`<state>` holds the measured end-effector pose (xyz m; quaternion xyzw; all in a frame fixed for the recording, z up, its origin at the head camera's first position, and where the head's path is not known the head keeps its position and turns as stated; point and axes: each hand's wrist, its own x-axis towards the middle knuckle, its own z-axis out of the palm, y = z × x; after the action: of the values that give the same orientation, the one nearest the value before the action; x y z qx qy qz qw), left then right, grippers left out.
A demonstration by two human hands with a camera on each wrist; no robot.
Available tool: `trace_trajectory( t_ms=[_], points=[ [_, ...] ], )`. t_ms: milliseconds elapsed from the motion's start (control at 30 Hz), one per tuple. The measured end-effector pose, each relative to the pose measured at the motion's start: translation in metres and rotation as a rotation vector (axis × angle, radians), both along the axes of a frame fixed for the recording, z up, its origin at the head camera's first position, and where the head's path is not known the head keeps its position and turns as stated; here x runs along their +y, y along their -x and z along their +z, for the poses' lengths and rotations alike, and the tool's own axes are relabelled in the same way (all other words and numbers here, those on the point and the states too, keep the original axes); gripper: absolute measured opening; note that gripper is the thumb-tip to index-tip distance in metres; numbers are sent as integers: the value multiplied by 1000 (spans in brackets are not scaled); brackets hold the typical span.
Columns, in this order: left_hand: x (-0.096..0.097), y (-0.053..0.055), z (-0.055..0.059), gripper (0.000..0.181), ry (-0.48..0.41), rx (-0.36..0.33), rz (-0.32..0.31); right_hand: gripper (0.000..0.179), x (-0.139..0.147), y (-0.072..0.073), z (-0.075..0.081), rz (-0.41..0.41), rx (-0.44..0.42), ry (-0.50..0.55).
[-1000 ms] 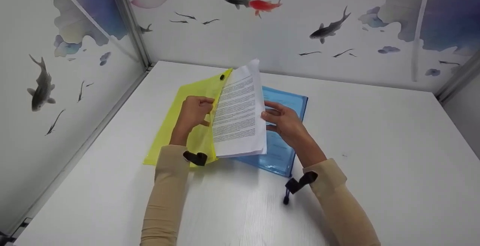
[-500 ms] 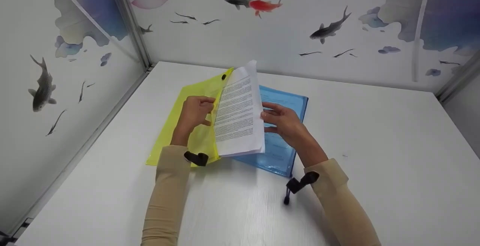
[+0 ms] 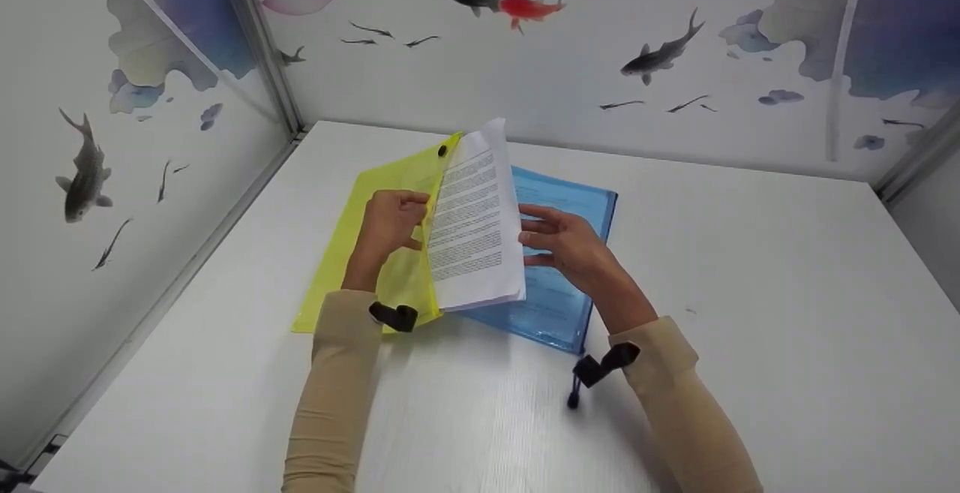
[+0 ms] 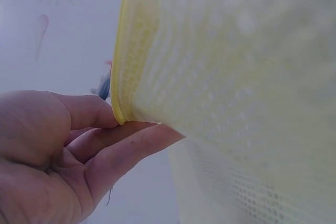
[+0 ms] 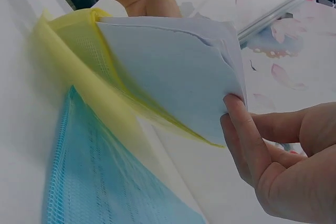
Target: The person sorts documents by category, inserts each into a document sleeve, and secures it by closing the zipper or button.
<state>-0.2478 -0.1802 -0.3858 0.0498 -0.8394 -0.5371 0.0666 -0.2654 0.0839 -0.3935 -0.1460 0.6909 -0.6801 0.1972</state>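
In the head view, my left hand [image 3: 384,224] pinches the opening edge of a yellow plastic document folder [image 3: 330,253] with a dark snap button [image 3: 442,151]. A stack of printed papers [image 3: 474,215] stands partly inside that folder, tilted up, its left part behind the yellow plastic. My right hand [image 3: 564,241] holds the stack's outer edge, fingertips on one face and thumb at the rim, as the right wrist view also shows. The left wrist view has thumb and fingers [image 4: 139,148] on the yellow edge. Below the papers lies a blue zip folder [image 3: 559,302], partly covered.
A dark zipper pull [image 3: 574,398] hangs from the blue folder's near corner. The white table [image 3: 750,313] is bounded by a back wall [image 3: 540,95] painted with fish and by a left side wall [image 3: 150,200]. Black cameras [image 3: 394,317] sit on both cuffs.
The stack of papers has slid slightly left, deeper into the yellow folder, with my right hand's fingers following it. My left hand stays almost still on the folder's edge.
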Motion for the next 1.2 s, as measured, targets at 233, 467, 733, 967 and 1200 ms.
trace_trajectory(
  t_ms=[233,467,733,967,1200],
  points=[
    [0,-1,1,32,2,5,-19,55,-9,0,-4,-27,-24,-14],
    [0,-2,0,30,-3,11,-6,63,-16,-3,-6,-28,-40,2],
    [1,-3,1,29,-5,7,-6,62,-26,-7,-8,-19,-34,-3],
    [3,-2,1,30,3,-4,-7,59,-34,-9,-11,-27,-25,-20],
    [7,0,4,29,0,5,-4,58,-45,-8,-9,-12,-22,-29]
  ],
)
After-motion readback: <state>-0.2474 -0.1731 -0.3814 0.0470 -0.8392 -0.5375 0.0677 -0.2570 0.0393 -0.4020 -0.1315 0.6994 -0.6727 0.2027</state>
